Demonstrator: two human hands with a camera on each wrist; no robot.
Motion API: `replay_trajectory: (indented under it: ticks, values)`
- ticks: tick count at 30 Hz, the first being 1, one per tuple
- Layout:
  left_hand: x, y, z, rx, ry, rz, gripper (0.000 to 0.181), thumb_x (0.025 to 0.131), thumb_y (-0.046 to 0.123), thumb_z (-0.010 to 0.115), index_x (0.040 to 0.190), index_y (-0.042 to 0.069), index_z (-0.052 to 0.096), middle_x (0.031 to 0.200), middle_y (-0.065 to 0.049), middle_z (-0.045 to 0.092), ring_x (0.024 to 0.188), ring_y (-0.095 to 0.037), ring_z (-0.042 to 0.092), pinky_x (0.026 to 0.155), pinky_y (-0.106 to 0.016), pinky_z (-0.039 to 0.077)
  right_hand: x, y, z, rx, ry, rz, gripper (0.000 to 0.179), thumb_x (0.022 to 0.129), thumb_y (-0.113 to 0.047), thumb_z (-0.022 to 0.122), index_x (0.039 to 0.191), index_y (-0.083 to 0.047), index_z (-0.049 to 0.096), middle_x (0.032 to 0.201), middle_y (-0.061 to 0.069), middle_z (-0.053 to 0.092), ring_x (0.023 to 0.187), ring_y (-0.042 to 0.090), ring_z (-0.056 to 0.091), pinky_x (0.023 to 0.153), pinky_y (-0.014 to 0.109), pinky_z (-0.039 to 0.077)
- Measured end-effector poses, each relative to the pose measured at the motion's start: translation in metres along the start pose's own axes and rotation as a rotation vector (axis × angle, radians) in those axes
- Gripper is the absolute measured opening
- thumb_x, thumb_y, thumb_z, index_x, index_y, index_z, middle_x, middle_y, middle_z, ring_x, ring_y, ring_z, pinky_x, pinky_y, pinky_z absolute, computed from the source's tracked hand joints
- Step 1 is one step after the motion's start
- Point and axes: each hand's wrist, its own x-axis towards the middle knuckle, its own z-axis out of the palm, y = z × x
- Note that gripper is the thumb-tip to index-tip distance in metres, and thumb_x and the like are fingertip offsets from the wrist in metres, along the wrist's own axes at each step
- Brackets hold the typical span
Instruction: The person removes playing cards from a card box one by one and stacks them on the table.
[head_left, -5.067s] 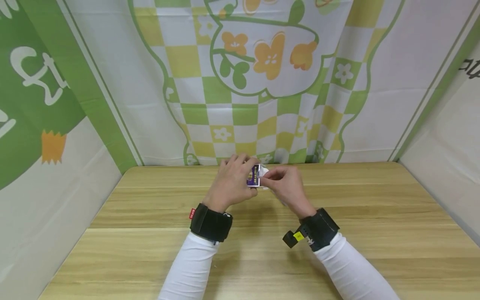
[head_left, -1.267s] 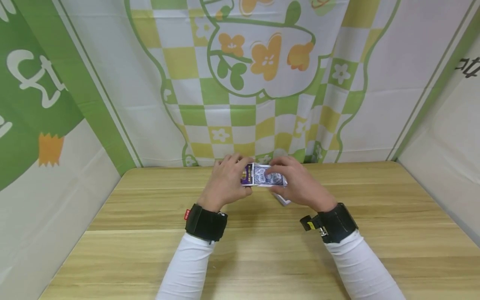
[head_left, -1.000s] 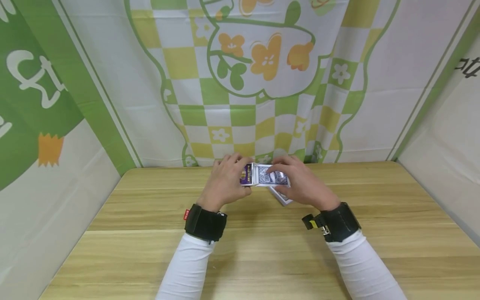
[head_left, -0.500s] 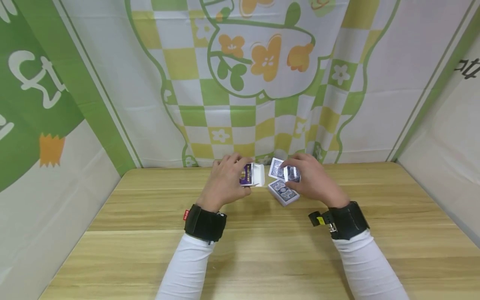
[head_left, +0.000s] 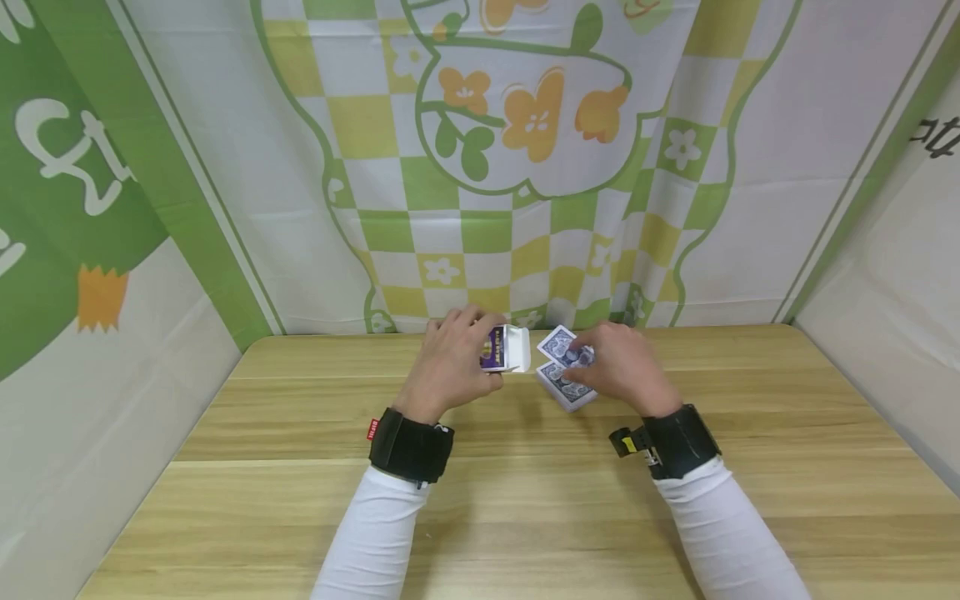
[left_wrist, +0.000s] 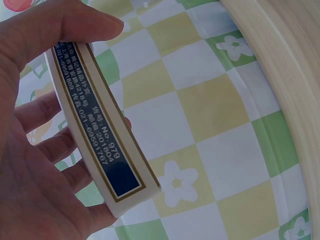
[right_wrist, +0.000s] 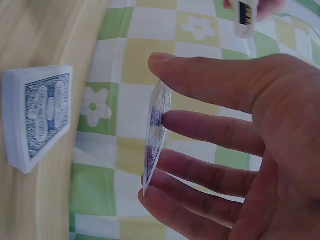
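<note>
My left hand (head_left: pixel 453 358) grips a purple-and-white playing card box (head_left: pixel 492 348) between thumb and fingers, its flap side facing right with the white flap (head_left: pixel 520 350) folded out. In the left wrist view, the narrow printed side of the box (left_wrist: pixel 100 130) shows, lying across the fingers. My right hand (head_left: pixel 626 367) pinches a thin set of blue-backed playing cards (head_left: pixel 558 344) by the edges. From the right wrist view these cards (right_wrist: pixel 156 132) appear nearly edge-on. Just below them a thick deck of playing cards (head_left: pixel 564 390) lies face down on the table; the right fingers partly hide it.
A wooden table (head_left: pixel 487 517) lies under both hands. Behind it hangs a checked, flowered cloth (head_left: pixel 525 242), close to the table's back edge. Printed cloth side panels (head_left: pixel 187 283) stand to the left and right.
The right hand has drawn the thin set of cards away from the box's mouth to the right and brought it over the deck. The left hand with the box has stayed nearly still.
</note>
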Motion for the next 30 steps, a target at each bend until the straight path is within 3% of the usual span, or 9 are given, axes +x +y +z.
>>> replay_trajectory:
  ticks: [13,21,30]
  values:
    - [-0.001,0.000,-0.001,0.002,-0.005,0.001,0.071,0.059,0.032,0.073,0.125,0.022,0.050,0.113,0.000,0.051,0.102,-0.020,0.046,0.080,-0.039,0.034,0.005,0.003,0.032,-0.082,-0.101,0.117,0.041,0.067,-0.048,0.072,0.096,-0.018,0.071,0.090,0.003,0.065,0.071,0.017,0.053,0.055,0.030,0.039]
    - [-0.001,0.001,-0.002,0.000,-0.009,0.001,0.071,0.059,0.032,0.074,0.125,0.022,0.051,0.112,0.001,0.051,0.101,-0.020,0.046,0.080,-0.038,0.033,0.005,0.006,0.046,-0.068,-0.074,0.146,0.038,0.065,-0.047,0.074,0.088,-0.017,0.071,0.073,-0.002,0.058,0.064,0.018,0.050,0.052,0.032,0.037]
    - [0.000,0.001,-0.002,0.001,-0.015,0.004,0.071,0.058,0.032,0.074,0.124,0.021,0.051,0.112,0.001,0.051,0.100,-0.020,0.046,0.082,-0.039,0.033,0.006,0.006,0.052,-0.082,-0.057,0.157,0.037,0.064,-0.050,0.073,0.081,-0.017,0.071,0.073,0.001,0.058,0.063,0.018,0.050,0.051,0.032,0.037]
